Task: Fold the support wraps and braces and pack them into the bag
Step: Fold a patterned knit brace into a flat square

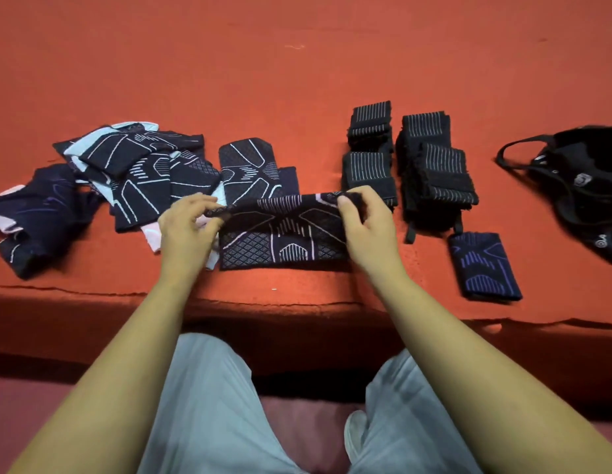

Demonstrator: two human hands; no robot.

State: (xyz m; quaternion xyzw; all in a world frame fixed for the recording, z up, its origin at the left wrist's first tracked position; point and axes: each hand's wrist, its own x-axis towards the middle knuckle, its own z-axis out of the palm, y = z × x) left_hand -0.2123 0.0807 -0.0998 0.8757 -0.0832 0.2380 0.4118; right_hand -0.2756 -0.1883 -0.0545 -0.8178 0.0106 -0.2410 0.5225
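A dark patterned knee brace (pixel 284 237) lies across the red surface in front of me, its far edge lifted. My left hand (pixel 186 227) pinches the brace's upper left corner. My right hand (pixel 362 217) pinches its upper right corner. A heap of unfolded patterned braces (pixel 137 169) lies to the left. Another dark brace (pixel 41 213) sits at the far left. Folded black striped wraps (pixel 369 148) and a second stack of wraps (pixel 434 169) stand to the right. One folded brace with purple lines (pixel 482 265) lies near the front edge. The black bag (pixel 581 186) sits open at the far right.
The red cloth-covered surface (pixel 297 63) stretches far back, and its front edge (pixel 280 299) runs just before my knees. A flat patterned brace (pixel 249 169) lies behind the one I hold. The bag's strap (pixel 513 155) loops out to its left.
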